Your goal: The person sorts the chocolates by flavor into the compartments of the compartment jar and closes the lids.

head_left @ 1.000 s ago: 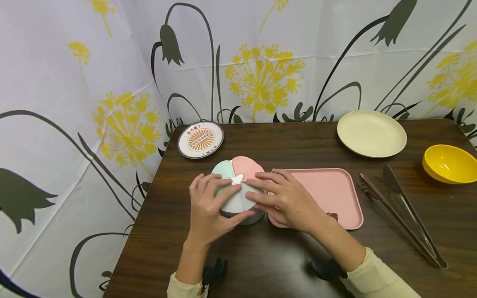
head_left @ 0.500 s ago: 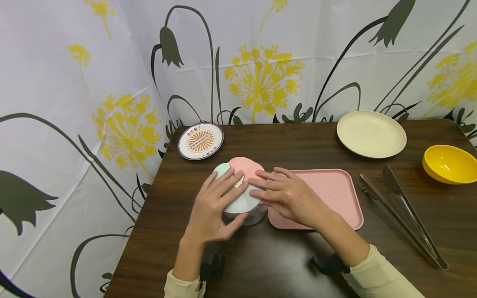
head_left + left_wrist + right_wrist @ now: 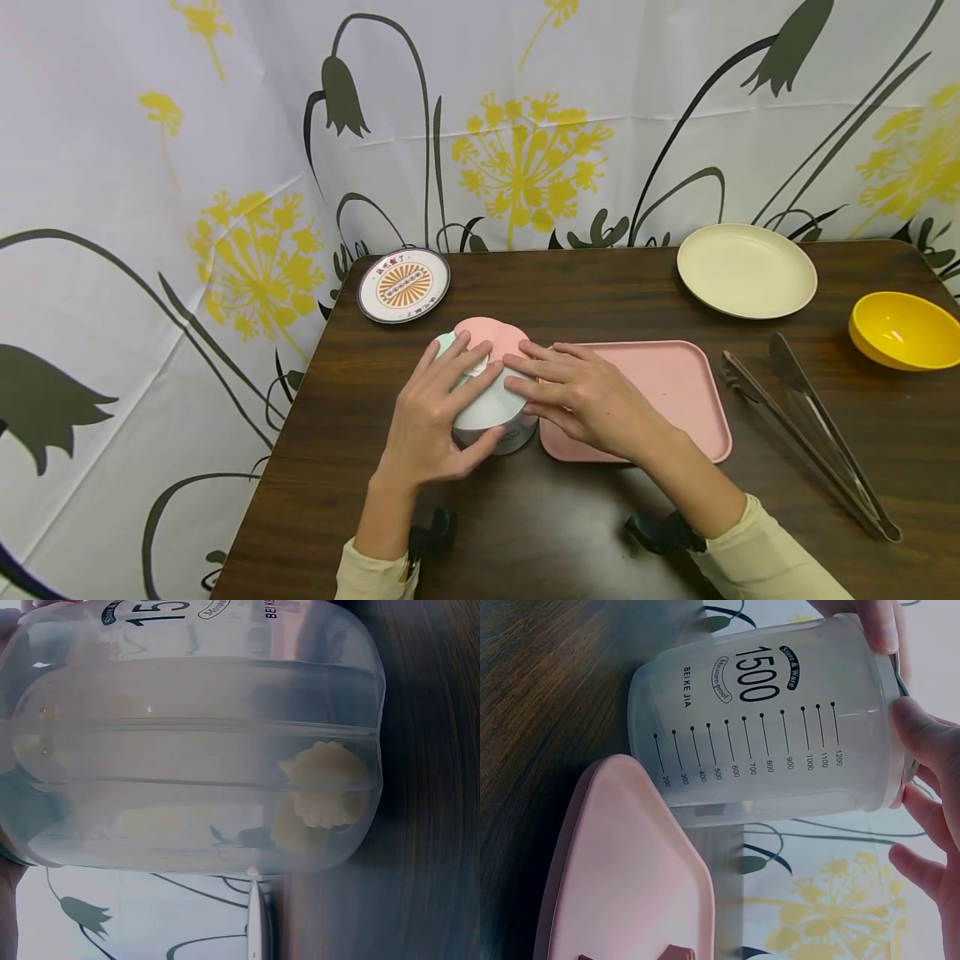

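A clear plastic storage canister (image 3: 516, 437) with a measuring scale stands upright on the table, capped by a pink, mint and pale-grey lid (image 3: 491, 335). My left hand (image 3: 435, 417) lies over the lid's left part, fingers spread on top and thumb at the near edge. On the right side, my right hand (image 3: 585, 400) touches the lid with extended fingers. The right wrist view shows its fingertips along the lid's rim. Through the canister wall (image 3: 187, 750), the left wrist view shows pale scalloped pieces (image 3: 326, 787) at the bottom; what they are made of does not show.
A pink tray (image 3: 660, 383) lies right beside the canister, with a brown piece (image 3: 678, 954) on it. Farther right are metal tongs (image 3: 825, 450) and a yellow bowl (image 3: 900, 329). A cream plate (image 3: 746, 271) and a patterned plate (image 3: 403, 285) sit along the back.
The lid has turned slightly counterclockwise, its pink section moving left. My left hand has slid farther across its top, fingers straightening, while my right hand stays nearly in place.
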`<move>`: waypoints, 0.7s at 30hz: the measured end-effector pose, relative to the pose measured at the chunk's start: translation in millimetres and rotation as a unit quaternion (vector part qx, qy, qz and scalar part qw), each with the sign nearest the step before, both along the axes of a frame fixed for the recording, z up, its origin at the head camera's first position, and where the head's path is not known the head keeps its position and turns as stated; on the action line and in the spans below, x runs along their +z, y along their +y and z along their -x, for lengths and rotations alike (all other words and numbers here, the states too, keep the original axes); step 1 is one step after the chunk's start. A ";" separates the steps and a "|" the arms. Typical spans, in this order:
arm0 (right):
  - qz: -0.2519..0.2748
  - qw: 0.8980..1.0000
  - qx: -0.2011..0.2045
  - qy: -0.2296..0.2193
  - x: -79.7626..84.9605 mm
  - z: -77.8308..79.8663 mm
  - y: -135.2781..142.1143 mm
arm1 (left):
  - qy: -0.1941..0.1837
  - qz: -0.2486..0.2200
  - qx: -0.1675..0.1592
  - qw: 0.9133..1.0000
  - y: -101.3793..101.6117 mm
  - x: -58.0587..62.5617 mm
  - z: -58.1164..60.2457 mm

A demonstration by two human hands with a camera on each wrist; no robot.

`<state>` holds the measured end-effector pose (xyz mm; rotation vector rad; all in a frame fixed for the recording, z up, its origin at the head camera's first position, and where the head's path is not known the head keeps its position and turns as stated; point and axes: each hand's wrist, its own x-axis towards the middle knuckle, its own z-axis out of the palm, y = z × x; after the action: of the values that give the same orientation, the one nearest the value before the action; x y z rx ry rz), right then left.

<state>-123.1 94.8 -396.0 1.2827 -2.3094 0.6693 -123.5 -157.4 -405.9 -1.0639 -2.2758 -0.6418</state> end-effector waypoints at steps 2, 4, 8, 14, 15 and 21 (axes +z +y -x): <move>-0.003 1.000 0.001 0.003 -0.8 0.1 0.4 | 0.005 0.007 0.000 1.000 0.0 -0.1 -0.2; -0.006 1.000 0.002 0.004 -1.2 0.2 0.3 | 0.011 0.011 0.000 1.000 0.2 -0.5 -0.2; -0.004 1.000 0.006 0.007 -1.4 0.4 0.3 | 0.023 0.013 0.002 1.000 1.1 -1.6 -0.2; 0.002 1.000 0.012 0.000 -0.7 1.8 0.8 | 0.031 0.016 0.011 0.999 2.0 -3.2 -1.0; 0.003 1.000 0.012 -0.003 -0.7 2.1 1.0 | 0.032 0.016 0.012 0.999 2.3 -3.4 -1.0; 0.004 1.000 0.013 -0.018 0.0 3.0 1.3 | 0.031 0.019 0.016 0.999 3.0 -3.9 -1.5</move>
<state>-126.1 96.1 -396.0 1.3083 -2.3208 0.7161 -122.0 -154.4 -409.9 -1.0484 -2.2550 -0.5456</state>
